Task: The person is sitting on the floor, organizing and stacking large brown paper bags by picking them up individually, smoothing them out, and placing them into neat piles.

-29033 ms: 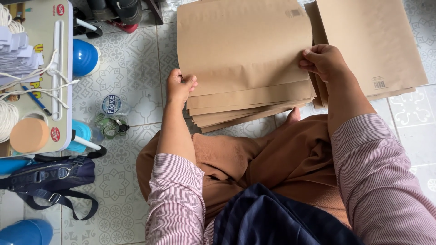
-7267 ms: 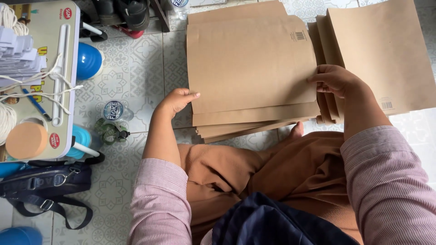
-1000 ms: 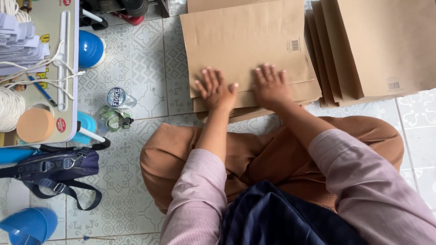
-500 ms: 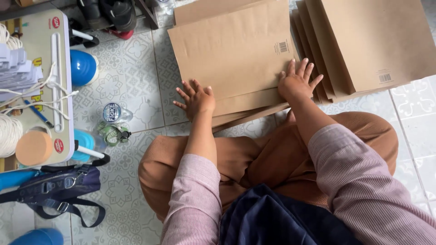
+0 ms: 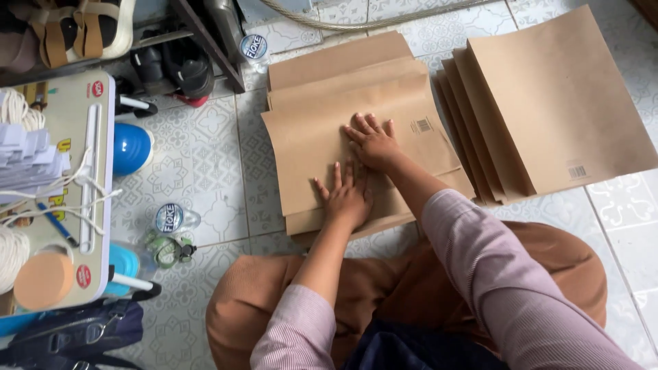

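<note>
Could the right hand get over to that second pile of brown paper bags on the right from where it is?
Probably yes. The right hand lies flat on the middle stack, and the second pile lies just beside it on the tiled floor, with nothing between them.

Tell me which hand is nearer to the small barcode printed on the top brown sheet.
The right hand is nearer: it lies flat on the top brown sheet, just left of the barcode. The left hand presses lower down, farther from it.
</note>
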